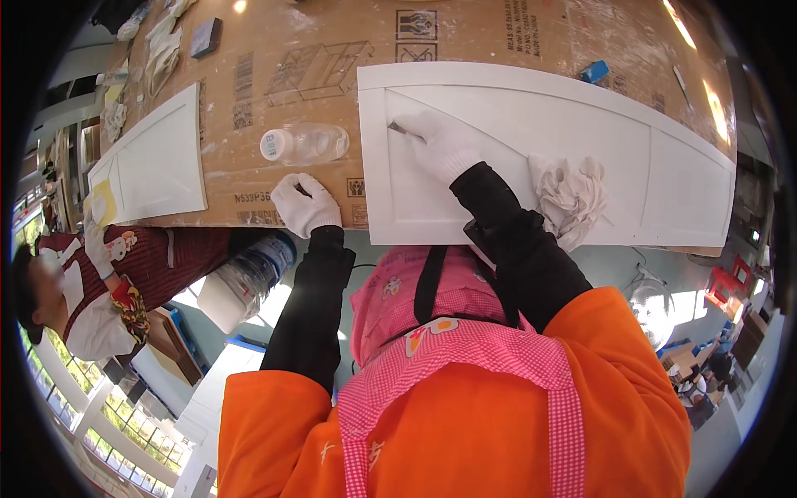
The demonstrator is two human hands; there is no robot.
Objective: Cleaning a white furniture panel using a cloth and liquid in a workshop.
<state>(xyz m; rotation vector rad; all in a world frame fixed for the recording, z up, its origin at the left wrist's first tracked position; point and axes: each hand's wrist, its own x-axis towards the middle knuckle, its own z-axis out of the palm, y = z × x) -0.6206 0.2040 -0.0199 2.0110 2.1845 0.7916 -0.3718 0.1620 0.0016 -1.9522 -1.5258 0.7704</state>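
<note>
A large white panel [506, 178] with raised frame strips and a diagonal strip lies on the cardboard-covered table in front of me. Over its left part, my white-gloved right hand [440, 145] is closed on a small grey blade-like tool [397, 127], its tip near the panel's left frame strip. My left hand [305, 205], gloved in white too, rests curled at the table's near edge, left of the panel; whatever its fingers may hold is hidden. Just beyond it lies a clear plastic bottle [304, 144] with a white cap. A crumpled white cloth [569, 195] sits on the panel, right of my right forearm.
At the left, a co-worker's gloved hand holds a yellow cloth [104, 203] against another white panel [158, 158]. A dark block [206, 38] and a blue block [594, 71] lie on the cardboard [332, 29]. A large water bottle [270, 257] stands below the table edge.
</note>
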